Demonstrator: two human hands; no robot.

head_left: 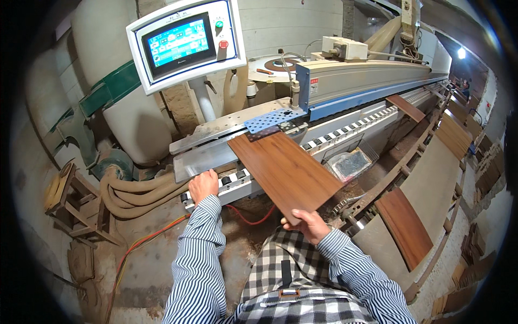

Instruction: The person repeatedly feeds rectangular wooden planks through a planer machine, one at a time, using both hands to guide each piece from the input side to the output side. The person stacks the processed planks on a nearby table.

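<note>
**Panel going onto the infeed end of the edge machine**

Panel (284, 171) feeding is where we're at, by the looks of it. We're holding the brown wood-grain board by its near corner with our right hand (309, 223), fingers closed around the edge just right of frame centre, lower middle. The board is lying tilted across the centre of the frame, its far end sitting up by the blue perforated plate (274, 120) and the roller track (353, 128), its near end hanging out over the floor.

Our left hand (203, 185) is resting flat on the grey metal guide (202, 161) left of centre, fingers curled over the front lip; it isn't gripping the board at all.

We're guessing the board isn't squared up yet, since it's sitting at an angle to the track. So the next move probably calls for swinging the near end round until the long edge is running along the fence, then pushing it toward the upper right where another board (405, 108) is already riding the line. A control screen (178, 42) is glowing in the upper left, and a finished-looking plank (404, 227) is lying lower right.
</note>
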